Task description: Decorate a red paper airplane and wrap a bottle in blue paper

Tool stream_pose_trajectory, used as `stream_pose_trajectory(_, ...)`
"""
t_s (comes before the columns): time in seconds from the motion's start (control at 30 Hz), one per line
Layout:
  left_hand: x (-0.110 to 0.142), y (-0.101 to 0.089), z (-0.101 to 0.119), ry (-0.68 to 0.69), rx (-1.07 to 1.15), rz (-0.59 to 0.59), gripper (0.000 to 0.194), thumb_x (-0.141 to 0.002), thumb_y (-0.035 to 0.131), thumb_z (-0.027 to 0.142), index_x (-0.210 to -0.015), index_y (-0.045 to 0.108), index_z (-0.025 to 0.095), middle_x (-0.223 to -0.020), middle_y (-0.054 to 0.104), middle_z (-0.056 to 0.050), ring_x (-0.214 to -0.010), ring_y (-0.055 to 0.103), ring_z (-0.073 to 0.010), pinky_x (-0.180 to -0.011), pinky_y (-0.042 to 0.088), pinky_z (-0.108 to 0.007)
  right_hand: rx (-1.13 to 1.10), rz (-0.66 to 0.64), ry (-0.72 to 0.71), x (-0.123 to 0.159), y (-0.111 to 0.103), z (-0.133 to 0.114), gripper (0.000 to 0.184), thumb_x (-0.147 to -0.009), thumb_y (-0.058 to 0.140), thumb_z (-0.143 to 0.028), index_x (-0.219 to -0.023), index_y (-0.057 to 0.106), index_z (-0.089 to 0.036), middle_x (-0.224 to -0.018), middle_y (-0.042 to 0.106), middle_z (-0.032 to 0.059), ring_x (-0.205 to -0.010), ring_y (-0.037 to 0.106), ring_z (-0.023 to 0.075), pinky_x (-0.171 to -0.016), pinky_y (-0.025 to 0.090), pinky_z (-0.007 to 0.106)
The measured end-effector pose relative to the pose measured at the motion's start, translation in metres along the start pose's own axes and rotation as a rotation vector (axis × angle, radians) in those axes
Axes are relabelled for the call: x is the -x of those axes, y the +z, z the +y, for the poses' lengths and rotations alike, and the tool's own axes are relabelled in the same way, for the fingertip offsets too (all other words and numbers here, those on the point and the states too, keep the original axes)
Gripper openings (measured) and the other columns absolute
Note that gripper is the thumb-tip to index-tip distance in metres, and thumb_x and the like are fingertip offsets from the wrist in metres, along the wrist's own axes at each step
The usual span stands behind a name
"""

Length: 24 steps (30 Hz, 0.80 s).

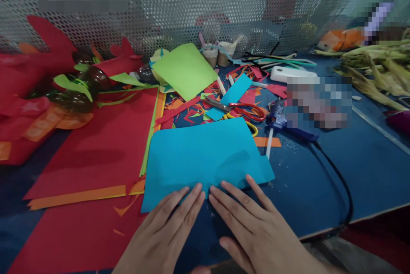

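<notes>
A sheet of blue craft paper lies on the dark blue table in front of me, its near edge under my fingertips. My left hand rests with fingers stretched out on the lower left part of that edge. Beside it, my right hand lies flat, fingers extended over the lower right part. Neither hand grips anything. Just past the sheet are red-handled scissors on a blue paper strip, and a blue glue gun with a white glue stick is to the right.
Red paper sheets are stacked at left, with red paper-and-bottle crafts behind. A green sheet lies on paper scraps. The glue gun's black cord runs over the near edge. Dry husks lie far right, before a perforated metal screen.
</notes>
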<state>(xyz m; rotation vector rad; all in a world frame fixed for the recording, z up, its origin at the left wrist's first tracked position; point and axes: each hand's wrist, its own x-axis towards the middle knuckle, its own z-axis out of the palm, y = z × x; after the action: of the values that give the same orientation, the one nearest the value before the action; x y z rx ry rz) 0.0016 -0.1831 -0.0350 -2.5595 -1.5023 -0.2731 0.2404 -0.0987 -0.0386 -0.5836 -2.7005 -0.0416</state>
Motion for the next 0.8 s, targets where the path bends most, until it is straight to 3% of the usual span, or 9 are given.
stream_pose_trajectory(0.37,0.006,0.001,-0.009,0.035,-0.114,0.034,0.083,-0.095,0.046,0.07,-0.155,0.04,0.013,-0.15,0.06,-0.001,-0.138,0.054,-0.0205,-0.1,0.051,-0.03,0.042,0.03,0.11,0.022,-0.01,0.015,0.037,-0.103,0.051,-0.029,-0.134,0.067,-0.016,-0.143,0.066,-0.0043,-0.134,0.057,0.0218,-0.131,0.001,0.04)
stream_pose_trajectory(0.57,0.034,0.003,-0.018,-0.029,-0.125,0.054,0.079,-0.095,0.045,0.068,-0.155,0.043,0.016,-0.153,0.058,-0.004,-0.133,0.059,-0.0211,-0.099,0.051,-0.03,0.127,-0.011,0.161,0.045,-0.014,0.021,0.042,-0.102,0.047,-0.026,-0.139,0.061,-0.011,-0.144,0.065,0.0008,-0.131,0.059,0.026,-0.13,-0.001,0.045)
stream_pose_trajectory(0.8,0.062,0.009,-0.03,-0.11,-0.111,0.145,0.065,-0.099,0.046,0.053,-0.157,0.04,0.024,-0.135,0.071,-0.004,-0.111,0.071,-0.0215,-0.091,0.056,-0.031,0.142,0.01,0.243,0.066,-0.019,0.03,0.042,-0.103,0.041,-0.026,-0.141,0.056,-0.013,-0.138,0.071,0.0009,-0.126,0.063,0.0237,-0.13,0.003,0.041)
